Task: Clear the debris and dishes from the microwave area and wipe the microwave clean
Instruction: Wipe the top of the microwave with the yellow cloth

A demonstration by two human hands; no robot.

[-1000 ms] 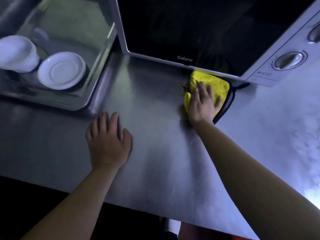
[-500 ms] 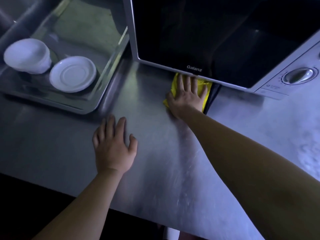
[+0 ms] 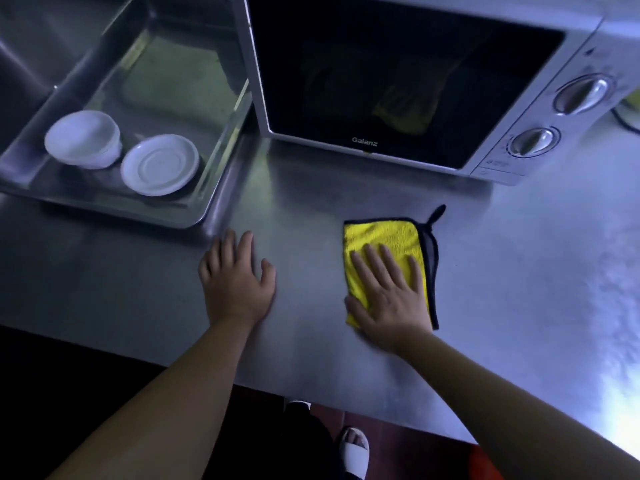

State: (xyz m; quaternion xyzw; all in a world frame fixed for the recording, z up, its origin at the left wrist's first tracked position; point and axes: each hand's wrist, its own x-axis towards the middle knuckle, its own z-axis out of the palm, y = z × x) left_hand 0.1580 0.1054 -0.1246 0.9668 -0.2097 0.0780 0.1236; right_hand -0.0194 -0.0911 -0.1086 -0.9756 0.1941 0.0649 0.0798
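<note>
A silver microwave [image 3: 540, 109] with a dark closed door stands at the back of the steel counter [image 3: 502, 271]. In front of it lies a folded yellow cloth [image 3: 381, 237] with a black edge. My right hand [image 3: 391, 296] presses flat on the cloth's near half, fingers straight. To the left, my left hand [image 3: 239, 278] rests flat on the bare counter, holding nothing. A white bowl [image 3: 83, 138] and a white plate [image 3: 159, 164] sit in the sink [image 3: 194, 209] at the left.
The microwave's two round knobs [image 3: 533, 142] face the right side. The counter's front edge runs just below my wrists, with the floor and a white sandal [image 3: 355, 452] beneath it. A dark cable [image 3: 623, 121] lies at the far right.
My right hand has pulled the cloth back from under the microwave's front edge toward me and to the right. The left hand has stayed flat on the counter.
</note>
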